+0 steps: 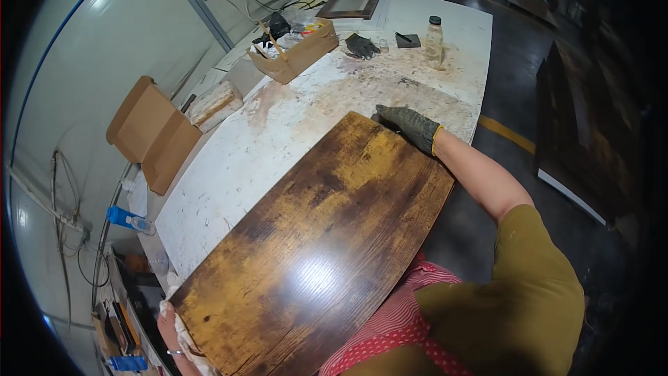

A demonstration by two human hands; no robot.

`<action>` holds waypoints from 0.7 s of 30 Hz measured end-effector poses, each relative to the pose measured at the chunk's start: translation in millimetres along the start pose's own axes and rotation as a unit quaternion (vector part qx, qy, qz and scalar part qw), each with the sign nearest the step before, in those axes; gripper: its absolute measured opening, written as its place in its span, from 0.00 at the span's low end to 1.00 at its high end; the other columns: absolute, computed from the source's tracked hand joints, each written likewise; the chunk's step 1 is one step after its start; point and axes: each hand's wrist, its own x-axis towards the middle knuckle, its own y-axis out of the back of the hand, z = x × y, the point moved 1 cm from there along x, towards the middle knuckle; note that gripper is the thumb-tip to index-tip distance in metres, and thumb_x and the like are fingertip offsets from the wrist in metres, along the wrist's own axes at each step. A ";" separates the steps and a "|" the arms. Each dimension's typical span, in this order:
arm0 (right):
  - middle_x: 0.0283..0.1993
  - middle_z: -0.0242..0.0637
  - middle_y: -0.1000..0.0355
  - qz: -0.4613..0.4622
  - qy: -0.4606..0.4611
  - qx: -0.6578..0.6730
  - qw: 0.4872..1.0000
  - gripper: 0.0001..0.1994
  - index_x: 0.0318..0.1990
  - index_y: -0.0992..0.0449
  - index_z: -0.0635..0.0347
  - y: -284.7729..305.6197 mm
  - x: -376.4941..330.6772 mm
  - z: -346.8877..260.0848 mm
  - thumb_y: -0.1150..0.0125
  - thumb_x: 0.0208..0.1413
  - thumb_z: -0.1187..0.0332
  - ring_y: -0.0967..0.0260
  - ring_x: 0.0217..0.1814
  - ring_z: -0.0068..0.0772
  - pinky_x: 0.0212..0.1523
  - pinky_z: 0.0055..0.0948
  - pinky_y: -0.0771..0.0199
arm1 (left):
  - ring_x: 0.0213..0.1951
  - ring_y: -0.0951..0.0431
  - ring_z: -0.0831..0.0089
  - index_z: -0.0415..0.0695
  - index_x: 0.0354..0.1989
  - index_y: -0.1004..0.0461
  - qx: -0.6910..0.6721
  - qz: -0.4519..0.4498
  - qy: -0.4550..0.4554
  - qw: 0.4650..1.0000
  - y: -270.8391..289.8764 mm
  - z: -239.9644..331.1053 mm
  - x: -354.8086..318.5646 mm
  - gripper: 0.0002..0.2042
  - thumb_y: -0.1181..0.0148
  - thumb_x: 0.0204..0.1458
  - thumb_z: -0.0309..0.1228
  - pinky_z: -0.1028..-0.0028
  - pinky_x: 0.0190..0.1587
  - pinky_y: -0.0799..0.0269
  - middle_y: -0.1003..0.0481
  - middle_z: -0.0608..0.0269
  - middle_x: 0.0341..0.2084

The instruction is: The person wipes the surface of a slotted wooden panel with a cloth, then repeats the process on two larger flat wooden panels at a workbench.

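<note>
A large rectangular wood-grain board (306, 237), mottled brown and yellow, lies slanted across the near part of the white table, and its surface reflects a bright light. My right hand (410, 127), in a dark grey knit glove with a yellow cuff, grips the board's far right edge, its fingers partly hidden. At the near left end, my left hand (167, 322) holds a white cloth (186, 342) against the board's edge. Most of that hand's fingers are hidden by the cloth and board.
The white table (229, 191) is stained. On it stand a cardboard box (299, 52) of supplies, a dark glove (362, 46), a capped bottle (433, 42), a small dark block (408, 41) and a framed panel (351, 1). An open carton (158, 136) sits left. Dark panels (584, 139) stand right.
</note>
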 end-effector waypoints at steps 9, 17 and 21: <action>0.45 0.31 0.23 -0.124 0.265 0.027 0.956 0.19 0.51 0.23 0.63 -3.1 -18.2 -115.2 0.35 0.59 0.58 0.29 0.44 0.18 0.45 0.23 0.26 | 0.42 0.25 0.76 0.32 0.53 0.28 0.039 0.109 -0.053 0.992 30.7 80.4 -6.9 0.23 0.34 0.56 0.37 0.76 0.47 0.30 0.23 0.59 0.43; 0.51 0.31 0.27 -0.141 0.362 0.232 0.892 0.14 0.54 0.27 0.58 8.7 -49.7 -115.3 0.40 0.63 0.68 0.30 0.54 0.28 0.63 0.32 0.31 | 0.31 0.31 0.80 0.38 0.47 0.28 -0.004 0.148 -0.241 0.959 38.4 123.0 -102.9 0.13 0.38 0.59 0.33 0.78 0.34 0.33 0.28 0.69 0.31; 0.47 0.39 0.28 -0.215 0.417 0.290 0.834 0.31 0.49 0.26 0.64 27.9 -88.7 -71.0 0.43 0.58 0.40 0.31 0.53 0.38 0.63 0.44 0.33 | 0.39 0.27 0.68 0.39 0.44 0.23 -0.001 0.153 -0.087 0.984 8.9 123.7 -187.8 0.11 0.40 0.51 0.20 0.68 0.47 0.31 0.23 0.56 0.37</action>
